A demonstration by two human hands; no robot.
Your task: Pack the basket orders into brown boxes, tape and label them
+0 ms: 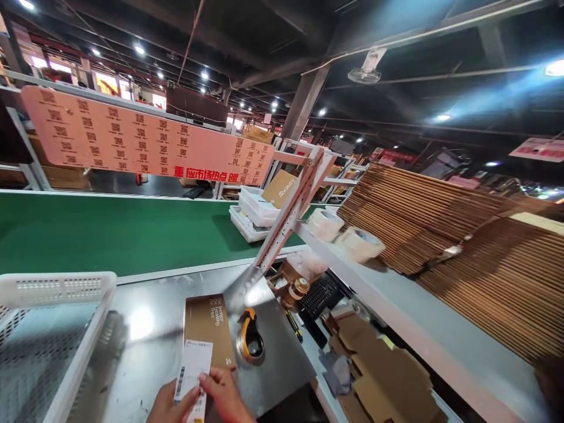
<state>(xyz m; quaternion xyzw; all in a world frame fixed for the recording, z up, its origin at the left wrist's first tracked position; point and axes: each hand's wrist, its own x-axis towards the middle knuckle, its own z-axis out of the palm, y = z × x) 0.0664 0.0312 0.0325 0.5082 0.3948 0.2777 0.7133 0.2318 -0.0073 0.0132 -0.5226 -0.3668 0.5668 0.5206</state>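
At the bottom edge of the view both my hands pinch a white printed label (192,369). My left hand (170,405) grips its lower left side, and my right hand (225,393) holds its right edge with closed fingers. The label's upper end overlaps a flat brown box (207,324) with white lettering that lies on the shiny metal table (150,317). A black and yellow tape cutter (250,342) rests just right of the box.
A white perforated basket (48,329) sits at left. Beyond the table runs a green conveyor belt (110,232) carrying white crates (253,214). At right a shelf holds tape rolls (325,224) and stacks of flat cardboard (462,235); a keyboard (321,294) and cardboard scraps lie below.
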